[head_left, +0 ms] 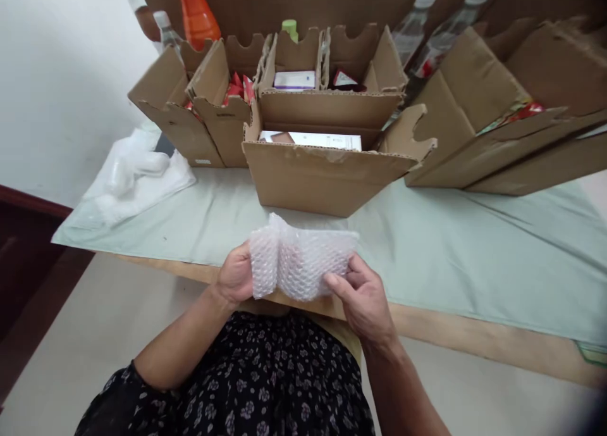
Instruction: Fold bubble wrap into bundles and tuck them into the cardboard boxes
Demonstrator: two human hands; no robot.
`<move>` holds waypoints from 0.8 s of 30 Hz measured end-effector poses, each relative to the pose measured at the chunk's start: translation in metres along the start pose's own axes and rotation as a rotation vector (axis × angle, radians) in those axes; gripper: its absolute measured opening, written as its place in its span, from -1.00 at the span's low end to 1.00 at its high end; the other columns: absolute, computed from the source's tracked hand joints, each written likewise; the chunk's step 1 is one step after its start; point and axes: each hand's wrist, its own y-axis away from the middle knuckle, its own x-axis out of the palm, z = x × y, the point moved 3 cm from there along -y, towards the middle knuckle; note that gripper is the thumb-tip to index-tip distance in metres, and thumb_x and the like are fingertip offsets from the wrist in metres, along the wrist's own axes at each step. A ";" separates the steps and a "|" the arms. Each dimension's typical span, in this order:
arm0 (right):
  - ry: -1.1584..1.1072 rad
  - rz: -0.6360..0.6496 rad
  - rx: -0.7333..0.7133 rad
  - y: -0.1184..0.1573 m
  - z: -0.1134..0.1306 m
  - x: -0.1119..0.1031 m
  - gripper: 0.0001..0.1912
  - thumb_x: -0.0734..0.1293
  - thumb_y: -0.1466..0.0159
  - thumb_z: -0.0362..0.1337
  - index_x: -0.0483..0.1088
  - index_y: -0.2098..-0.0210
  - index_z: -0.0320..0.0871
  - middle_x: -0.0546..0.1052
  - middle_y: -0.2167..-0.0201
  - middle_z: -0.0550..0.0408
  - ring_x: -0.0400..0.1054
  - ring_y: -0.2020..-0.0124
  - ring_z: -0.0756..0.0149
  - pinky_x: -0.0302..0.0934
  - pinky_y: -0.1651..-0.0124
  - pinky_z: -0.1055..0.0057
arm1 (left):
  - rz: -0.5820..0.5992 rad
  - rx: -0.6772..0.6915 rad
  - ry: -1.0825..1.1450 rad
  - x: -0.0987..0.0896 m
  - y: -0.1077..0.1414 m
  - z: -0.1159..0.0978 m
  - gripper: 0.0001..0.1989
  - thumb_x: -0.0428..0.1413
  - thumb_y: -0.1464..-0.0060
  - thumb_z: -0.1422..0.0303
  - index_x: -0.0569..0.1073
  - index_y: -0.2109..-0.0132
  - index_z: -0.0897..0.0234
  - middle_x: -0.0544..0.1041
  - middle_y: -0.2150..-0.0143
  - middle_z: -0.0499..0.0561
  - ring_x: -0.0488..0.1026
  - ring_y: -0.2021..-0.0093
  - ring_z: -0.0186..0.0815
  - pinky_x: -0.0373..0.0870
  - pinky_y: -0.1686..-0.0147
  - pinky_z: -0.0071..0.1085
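Observation:
A piece of bubble wrap [310, 262] is held up over the table's front edge, between my two hands. My left hand [237, 276] has hold of its left end, with the fingers mostly hidden behind the plastic. On the other side, my right hand [363, 297] pinches the right end, thumb in front and fingers behind. A faint reddish patch shows through the middle of the wrap; I cannot tell what it is. Just beyond stands an open cardboard box [327, 176] with a white box [315, 140] in it.
Several open cardboard bins [220, 129] line the back, holding small packets and boxes. Clear bottles [412, 28] and an orange bottle [198, 15] stand behind them. White plastic wrapping [135, 176] lies at the left. More cardboard bins [455, 132] stand at the right on the pale green cloth [441, 252].

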 end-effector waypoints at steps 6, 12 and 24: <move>-0.083 -0.209 0.014 0.001 0.001 -0.015 -0.59 0.58 -0.14 0.05 0.61 0.15 -0.06 0.70 0.18 0.04 0.59 0.20 0.22 0.53 0.07 0.27 | 0.001 -0.118 0.115 -0.010 0.000 0.008 -0.40 0.11 -0.17 -0.15 0.57 -0.08 0.23 0.67 -0.08 0.18 0.48 -0.31 0.14 0.45 -0.27 0.10; -0.041 -0.260 0.010 0.002 0.006 -0.023 -0.61 0.57 -0.12 0.06 0.60 0.19 -0.05 0.69 0.23 0.03 0.58 0.23 0.21 0.52 0.08 0.22 | 0.103 -0.117 0.052 -0.013 0.006 0.014 -0.13 -0.07 -0.14 -0.41 0.57 -0.09 0.27 0.65 -0.06 0.27 0.45 -0.33 0.13 0.46 -0.23 0.06; 0.052 -0.583 -0.004 0.011 0.003 -0.071 -0.69 0.57 -0.09 -0.03 0.55 0.31 -0.08 0.60 0.32 0.10 0.46 0.33 0.31 0.42 0.20 0.35 | -0.190 -0.011 -0.283 -0.040 0.003 -0.001 -0.73 0.45 0.15 0.25 0.56 0.38 0.27 0.51 0.47 -0.11 0.33 0.47 -0.46 0.29 0.44 -0.52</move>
